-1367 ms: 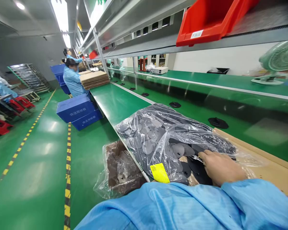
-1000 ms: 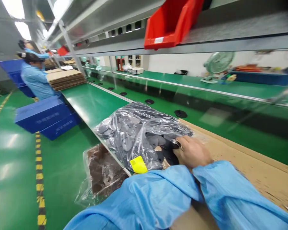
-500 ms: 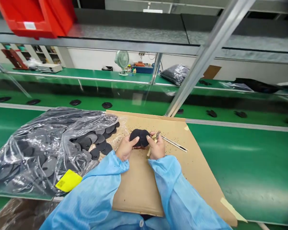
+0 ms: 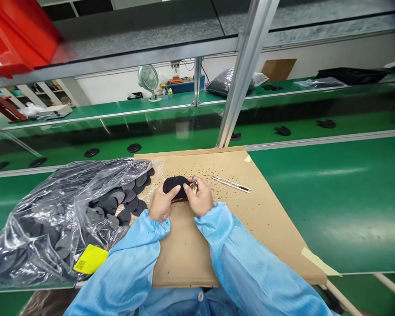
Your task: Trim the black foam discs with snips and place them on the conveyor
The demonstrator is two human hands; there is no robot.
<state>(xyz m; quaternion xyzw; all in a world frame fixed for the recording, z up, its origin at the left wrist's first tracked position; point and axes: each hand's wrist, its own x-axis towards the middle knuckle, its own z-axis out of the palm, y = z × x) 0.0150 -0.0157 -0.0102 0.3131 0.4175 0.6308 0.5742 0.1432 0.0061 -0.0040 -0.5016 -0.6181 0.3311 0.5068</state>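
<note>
Most fingers of the left hand (image 4: 161,202) are hidden behind the black discs (image 4: 177,184), and a metal tool (image 4: 194,184) in the right hand (image 4: 200,197) is partly covered, its kind hard to make out. At upper left, the red bin (image 4: 18,37) is cut off by the frame. Compared with half a second ago, the discs overlap more closely. They sit mid-frame over the cardboard (image 4: 184,250), between both hands, gripped with thumbs laid on the near face.
</note>
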